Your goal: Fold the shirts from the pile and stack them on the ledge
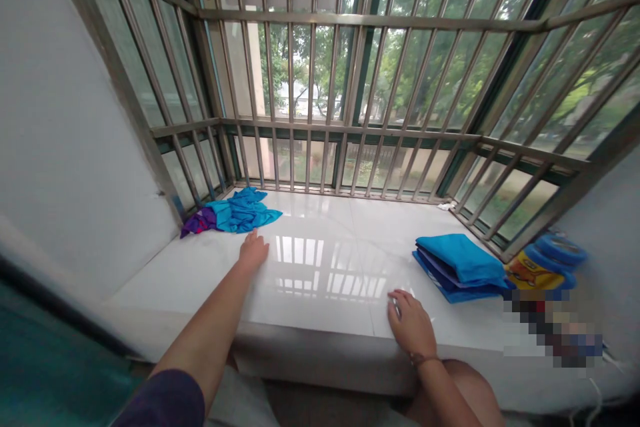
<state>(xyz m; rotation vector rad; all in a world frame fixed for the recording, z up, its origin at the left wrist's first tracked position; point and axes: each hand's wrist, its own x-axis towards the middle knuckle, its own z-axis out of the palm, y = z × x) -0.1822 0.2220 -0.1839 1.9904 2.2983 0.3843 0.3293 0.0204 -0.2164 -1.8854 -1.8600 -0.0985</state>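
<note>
My left hand (254, 251) reaches across the white sill with its fingers apart and nothing held. Its fingertips are at the near edge of a crumpled bright blue cloth (245, 211), and I cannot tell whether they touch it. A purple part with a bit of red (201, 221) shows at the cloth's left end. Resting on the sill's front edge, my right hand (413, 321) is empty, its fingers loosely bent and laid on the surface. Right of that hand lies a folded stack of blue cloth (460, 260) with darker layers between.
A glossy white window sill (325, 213) spans the view, backed by metal bars (310, 127). At the right wall stands a blue-lidded yellow container (537, 267), with a pixelated patch in front of it. White walls close in both sides; a cord (595, 393) hangs lower right.
</note>
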